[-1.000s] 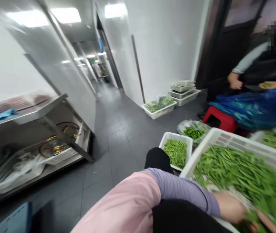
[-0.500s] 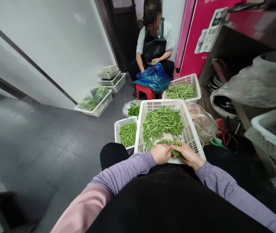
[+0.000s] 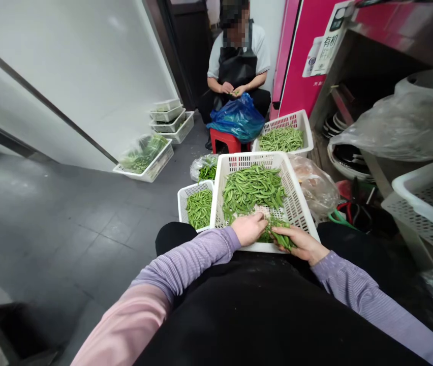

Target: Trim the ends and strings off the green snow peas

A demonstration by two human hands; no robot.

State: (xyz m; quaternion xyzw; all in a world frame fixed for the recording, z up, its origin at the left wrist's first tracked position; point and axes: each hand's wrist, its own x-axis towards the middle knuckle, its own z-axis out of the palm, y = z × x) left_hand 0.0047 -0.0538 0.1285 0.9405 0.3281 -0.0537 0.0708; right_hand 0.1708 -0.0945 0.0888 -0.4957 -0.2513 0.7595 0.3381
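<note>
A white slotted basket rests in front of my lap with a heap of green pea pods in it. My right hand is closed around a small bunch of pea pods over the basket's near right corner. To its left, my left hand hovers over the near part of the basket, its fingertips drawn together. Whatever those fingertips hold is too small to make out. Pale scraps lie just beyond them, between the hand and the heap.
A smaller basket of pods stands at left, another basket behind at right. Opposite sits a person handling pods above a blue bag on a red stool. A clear plastic bag and scissors lie at right.
My hands, together on the pods half a second ago, have parted; the left moved slightly left and forward, the right slightly right with its bunch. The person opposite has brought both hands together.
</note>
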